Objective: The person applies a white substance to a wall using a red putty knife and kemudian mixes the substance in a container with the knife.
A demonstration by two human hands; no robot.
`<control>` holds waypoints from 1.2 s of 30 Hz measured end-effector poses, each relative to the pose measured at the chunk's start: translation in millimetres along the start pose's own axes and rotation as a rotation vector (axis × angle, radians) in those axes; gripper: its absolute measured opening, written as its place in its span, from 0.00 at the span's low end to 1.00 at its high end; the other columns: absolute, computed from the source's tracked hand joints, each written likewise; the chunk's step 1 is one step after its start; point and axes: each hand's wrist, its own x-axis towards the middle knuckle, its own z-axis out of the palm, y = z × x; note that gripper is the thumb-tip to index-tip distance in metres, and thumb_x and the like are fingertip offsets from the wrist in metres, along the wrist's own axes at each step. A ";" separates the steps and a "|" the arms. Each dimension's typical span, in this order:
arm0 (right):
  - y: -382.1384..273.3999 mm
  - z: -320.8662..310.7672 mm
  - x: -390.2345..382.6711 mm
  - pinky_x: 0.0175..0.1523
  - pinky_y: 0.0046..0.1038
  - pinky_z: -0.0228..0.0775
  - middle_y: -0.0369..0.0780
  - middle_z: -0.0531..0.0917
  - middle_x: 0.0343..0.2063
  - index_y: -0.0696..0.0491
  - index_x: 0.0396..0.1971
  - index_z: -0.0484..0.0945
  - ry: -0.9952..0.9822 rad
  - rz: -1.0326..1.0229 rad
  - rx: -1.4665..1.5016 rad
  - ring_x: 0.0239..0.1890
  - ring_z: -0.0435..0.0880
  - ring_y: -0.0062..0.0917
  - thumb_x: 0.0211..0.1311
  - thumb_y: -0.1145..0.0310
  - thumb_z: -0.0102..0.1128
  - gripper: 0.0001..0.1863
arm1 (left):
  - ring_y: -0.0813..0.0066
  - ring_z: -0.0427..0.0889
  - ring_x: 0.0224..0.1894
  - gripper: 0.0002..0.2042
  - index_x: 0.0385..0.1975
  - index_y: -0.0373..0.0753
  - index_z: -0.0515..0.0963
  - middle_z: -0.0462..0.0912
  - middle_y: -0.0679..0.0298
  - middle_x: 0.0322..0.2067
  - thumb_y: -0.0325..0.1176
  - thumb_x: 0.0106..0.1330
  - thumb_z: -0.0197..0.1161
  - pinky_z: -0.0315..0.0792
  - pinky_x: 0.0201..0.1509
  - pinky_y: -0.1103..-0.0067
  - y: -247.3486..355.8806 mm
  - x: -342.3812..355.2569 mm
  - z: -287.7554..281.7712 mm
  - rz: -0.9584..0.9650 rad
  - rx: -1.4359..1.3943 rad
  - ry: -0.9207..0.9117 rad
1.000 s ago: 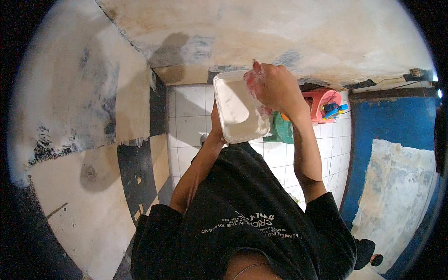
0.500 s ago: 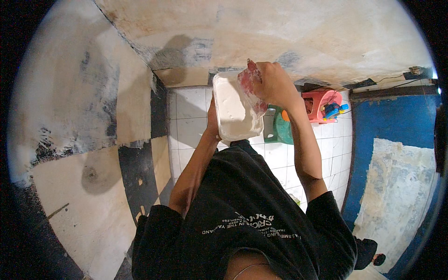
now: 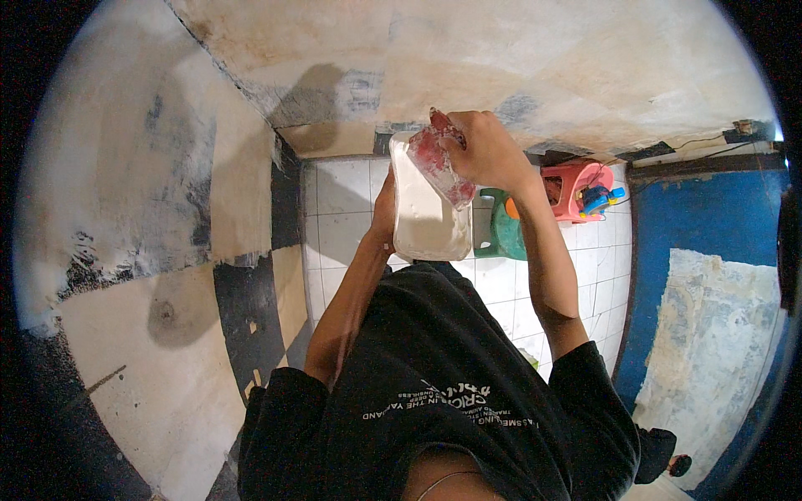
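Observation:
My left hand grips the left side of a white rectangular tub; its fingertips are hidden beneath or behind the tub. Smooth off-white paste lies inside. Closed around a flat red putty scraper smeared with the same paste, my right hand is over the tub's right side. The scraper's blade slants across the tub's upper right part. Whether its edge touches the paste or the rim, I cannot tell.
Patchy cream, grey and black walls rise ahead and at left. A green stool and a pink stool bearing blue-and-yellow items stand on white floor tiles. Rightward is a blue panel with a whitish patch.
The scraper has moved left across the tub, and more of its red face shows. My left hand and the tub have shifted slightly right.

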 end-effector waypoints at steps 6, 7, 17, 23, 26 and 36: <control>-1.2 -3.8 -7.0 0.34 0.43 0.66 0.57 0.74 0.22 0.64 0.27 0.73 0.004 -0.009 -0.001 0.29 0.74 0.55 0.49 0.73 0.55 0.08 | 0.65 0.76 0.53 0.26 0.62 0.42 0.60 0.73 0.60 0.54 0.52 0.72 0.38 0.73 0.56 0.68 2.9 -3.7 -2.7 -0.120 -0.018 -0.026; -1.0 -4.5 -6.7 0.34 0.43 0.66 0.57 0.75 0.22 0.63 0.27 0.73 0.006 0.000 -0.013 0.29 0.74 0.55 0.49 0.73 0.55 0.08 | 0.64 0.76 0.53 0.26 0.62 0.42 0.60 0.73 0.60 0.54 0.52 0.72 0.38 0.73 0.56 0.68 2.3 -3.6 -3.2 -0.109 -0.019 -0.031; -12.1 -9.5 -9.2 0.34 0.44 0.67 0.56 0.76 0.21 0.63 0.28 0.74 -0.028 -0.014 -0.087 0.28 0.75 0.54 0.48 0.74 0.53 0.08 | 0.65 0.76 0.53 0.23 0.61 0.43 0.62 0.72 0.60 0.54 0.49 0.73 0.39 0.73 0.56 0.68 -3.5 -2.4 3.3 -0.190 0.048 0.020; -8.8 -3.5 -12.2 0.33 0.43 0.68 0.55 0.76 0.21 0.63 0.33 0.75 -0.045 -0.211 -0.031 0.27 0.75 0.53 0.46 0.76 0.53 0.12 | 0.64 0.75 0.53 0.23 0.61 0.42 0.62 0.72 0.59 0.54 0.48 0.72 0.37 0.72 0.57 0.67 -3.9 5.3 -10.5 -0.114 -0.049 -0.083; -15.9 3.1 -17.8 0.33 0.44 0.69 0.54 0.77 0.21 0.61 0.34 0.77 -0.060 -0.185 -0.055 0.27 0.76 0.52 0.48 0.73 0.54 0.12 | 0.63 0.75 0.53 0.24 0.60 0.41 0.63 0.73 0.59 0.53 0.49 0.72 0.38 0.72 0.57 0.67 -3.5 4.0 -12.0 -0.090 -0.115 -0.070; -23.1 18.6 -32.6 0.34 0.45 0.73 0.54 0.79 0.21 0.59 0.33 0.77 -0.127 -0.117 -0.033 0.27 0.80 0.51 0.49 0.71 0.54 0.11 | 0.62 0.76 0.50 0.26 0.56 0.39 0.67 0.75 0.56 0.49 0.53 0.70 0.40 0.73 0.54 0.66 3.7 4.4 -23.5 -0.098 -0.242 -0.129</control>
